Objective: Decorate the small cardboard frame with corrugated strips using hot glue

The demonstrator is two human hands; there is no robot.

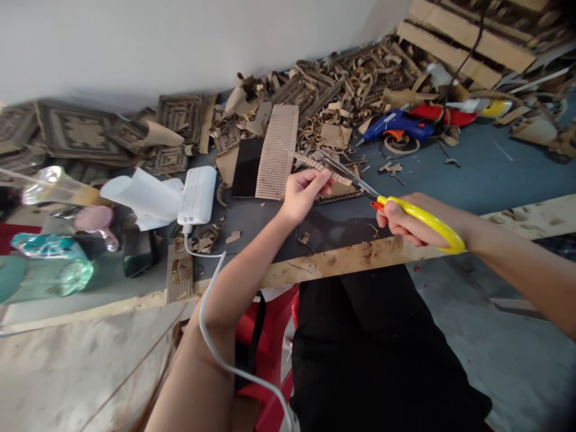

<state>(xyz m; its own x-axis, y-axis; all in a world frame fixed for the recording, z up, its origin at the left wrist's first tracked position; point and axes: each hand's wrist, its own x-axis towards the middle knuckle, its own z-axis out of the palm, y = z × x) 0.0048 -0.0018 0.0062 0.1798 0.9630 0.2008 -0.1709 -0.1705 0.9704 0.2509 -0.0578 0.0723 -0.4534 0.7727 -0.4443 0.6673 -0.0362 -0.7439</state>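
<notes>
My left hand point(306, 191) pinches a narrow strip of corrugated cardboard point(310, 161) above the near part of the table. In my right hand point(407, 221) is a pair of scissors point(432, 221) with yellow and red handles. Its blades point up and left and lie along the strip, close to my left fingers. Whether the blades are cutting into the strip I cannot tell. Behind my left hand, a ribbed cardboard sheet point(278, 150) rests partly over a black flat device point(246, 168). A cardboard piece point(344, 191) lies on the table under the strip.
A blue glue gun point(396, 126) lies at the right, near a heap of cardboard scraps point(333, 90). To the left are a white power bank point(197, 195) with a cable crossing my left arm, a pink hairbrush point(95, 219) and a clear bottle point(54, 273). Square cardboard pieces point(81, 129) stand behind.
</notes>
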